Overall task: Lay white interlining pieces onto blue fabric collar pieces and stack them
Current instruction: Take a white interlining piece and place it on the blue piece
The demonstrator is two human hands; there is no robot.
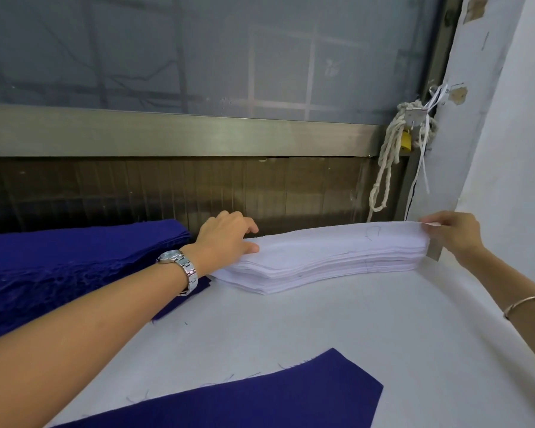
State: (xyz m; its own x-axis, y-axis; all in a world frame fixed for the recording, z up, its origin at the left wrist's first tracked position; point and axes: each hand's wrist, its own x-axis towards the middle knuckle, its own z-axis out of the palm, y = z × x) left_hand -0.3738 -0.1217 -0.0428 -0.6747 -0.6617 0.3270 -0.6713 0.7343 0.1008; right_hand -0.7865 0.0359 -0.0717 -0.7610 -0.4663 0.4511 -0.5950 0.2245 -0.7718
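A thick stack of white interlining pieces (328, 261) lies at the back of the white table. My left hand (226, 236) rests on the stack's left end, thumb against the top sheets. My right hand (454, 233) pinches the right end of the top interlining piece (383, 234), lifted slightly off the stack. A blue collar piece (260, 396) lies flat at the near edge of the table. A tall pile of blue fabric pieces (59, 261) sits at the left.
The white table surface (352, 329) runs between the stack and the near blue piece. A window with a metal frame (179, 134) lies behind. A knotted rope (389, 156) hangs at the back right beside a white wall (513, 143).
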